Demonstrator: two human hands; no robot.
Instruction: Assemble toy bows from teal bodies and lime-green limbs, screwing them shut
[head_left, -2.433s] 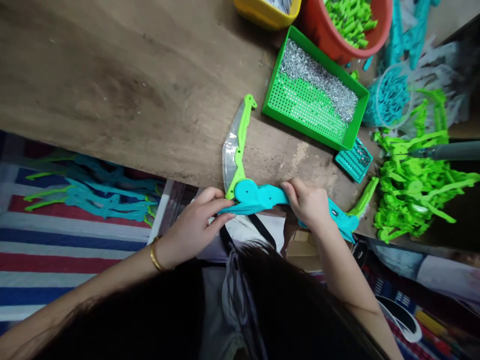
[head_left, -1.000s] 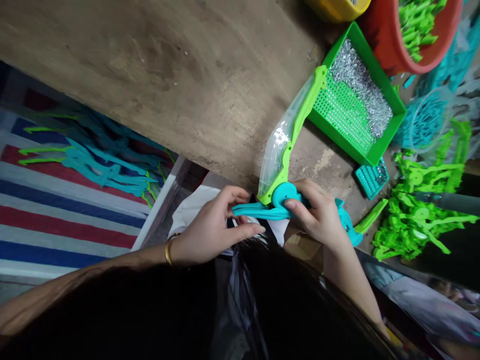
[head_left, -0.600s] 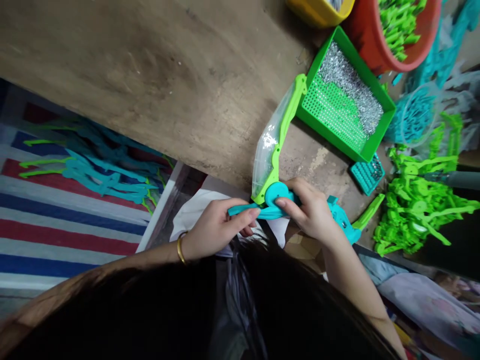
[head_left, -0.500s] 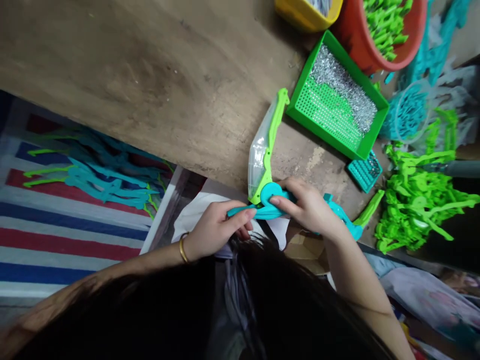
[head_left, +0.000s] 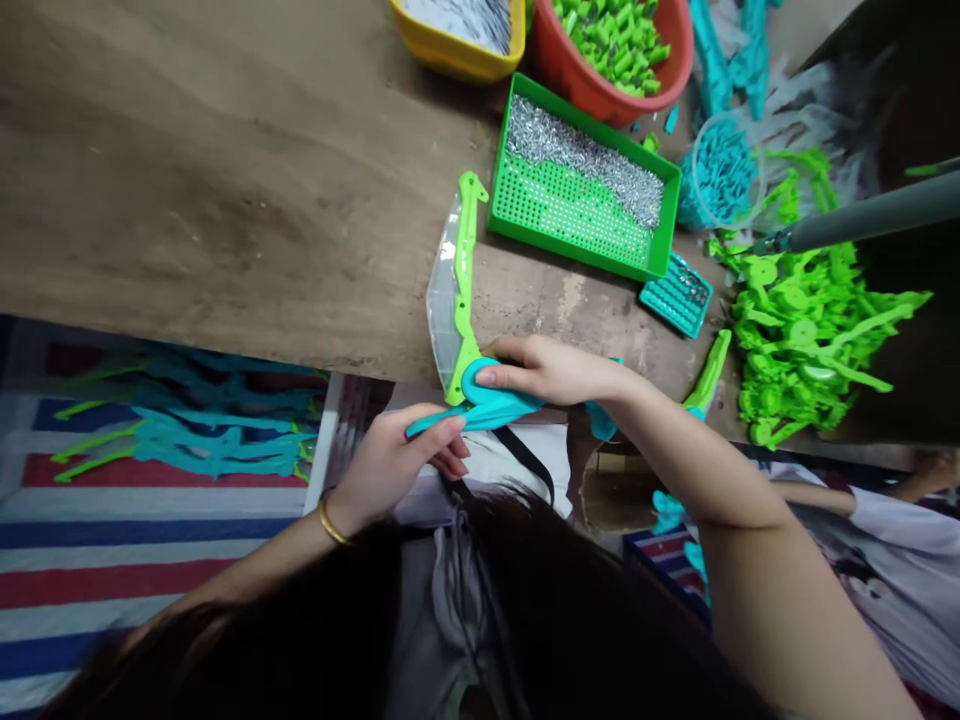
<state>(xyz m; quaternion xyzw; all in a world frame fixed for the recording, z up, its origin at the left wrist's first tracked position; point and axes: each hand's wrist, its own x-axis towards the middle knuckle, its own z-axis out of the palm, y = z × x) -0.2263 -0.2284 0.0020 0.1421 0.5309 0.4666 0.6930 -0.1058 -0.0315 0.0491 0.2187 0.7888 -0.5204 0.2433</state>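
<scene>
fingers of both hands closed on toy (head_left: 480,395) at near table (head_left: 225,200) edge: left hand (head_left: 394,460) pinches teal tip, right hand (head_left: 555,370) presses hub. green tray (head_left: 585,190) far right.

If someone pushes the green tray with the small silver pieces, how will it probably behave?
The green tray lies flat on the wooden table, so it would likely slide, not tip. Its loose small metal pieces are heaped toward the far wall; they would probably shift or rattle. The floor is perforated, so very small pieces might fall through if it is lifted.
</scene>
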